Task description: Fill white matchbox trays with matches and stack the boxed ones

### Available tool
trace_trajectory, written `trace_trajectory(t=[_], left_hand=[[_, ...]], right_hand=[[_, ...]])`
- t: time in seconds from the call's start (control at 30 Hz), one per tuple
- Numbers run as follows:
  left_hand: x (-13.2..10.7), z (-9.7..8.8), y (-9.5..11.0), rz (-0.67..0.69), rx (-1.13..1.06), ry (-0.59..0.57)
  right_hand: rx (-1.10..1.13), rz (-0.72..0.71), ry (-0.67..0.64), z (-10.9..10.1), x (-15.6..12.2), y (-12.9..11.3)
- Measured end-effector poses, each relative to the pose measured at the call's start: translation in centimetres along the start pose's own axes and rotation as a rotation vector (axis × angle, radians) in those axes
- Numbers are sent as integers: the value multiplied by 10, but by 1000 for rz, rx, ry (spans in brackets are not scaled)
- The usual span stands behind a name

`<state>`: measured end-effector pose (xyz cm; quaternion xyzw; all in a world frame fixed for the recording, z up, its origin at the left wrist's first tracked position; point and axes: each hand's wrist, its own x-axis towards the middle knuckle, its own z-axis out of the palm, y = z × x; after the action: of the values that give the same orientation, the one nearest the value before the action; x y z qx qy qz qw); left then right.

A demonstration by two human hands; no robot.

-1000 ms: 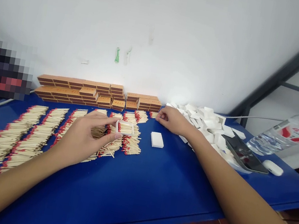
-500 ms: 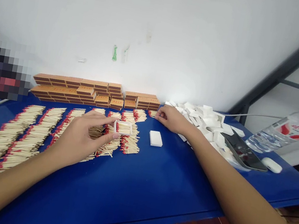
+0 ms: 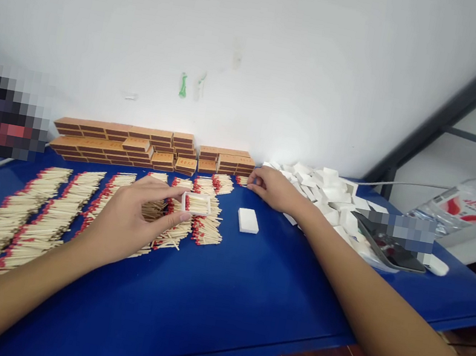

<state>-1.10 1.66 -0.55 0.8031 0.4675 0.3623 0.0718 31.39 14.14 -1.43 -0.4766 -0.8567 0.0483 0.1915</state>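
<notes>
My left hand pinches a small white tray partly filled with red-tipped matches, held just above the rows of loose matches on the blue table. My right hand rests farther back, its fingertips closed on a few matches at the right end of the rows, beside the pile of white trays. A single white tray lies upside down between my hands.
Orange matchbox sleeves are stacked along the white wall. At the right lie a phone, a white earbud case and a water bottle. The table's front edge runs across the lower frame.
Hardly anything has moved. My right hand's fingers shifted slightly at the matches; my left hand keeps the tray in the same place.
</notes>
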Motion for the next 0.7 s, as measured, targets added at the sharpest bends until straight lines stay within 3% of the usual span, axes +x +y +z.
trace_trajectory(t=[0.47, 0.57, 0.7], left_hand=[[0, 1, -1, 5, -5, 3], [0, 2, -2, 15, -9, 8], [0, 3, -2, 30, -21, 10]], right_hand=[[14, 39, -38, -5, -1, -10], [113, 0, 34, -11, -5, -32], [327, -116, 103, -12, -14, -81]])
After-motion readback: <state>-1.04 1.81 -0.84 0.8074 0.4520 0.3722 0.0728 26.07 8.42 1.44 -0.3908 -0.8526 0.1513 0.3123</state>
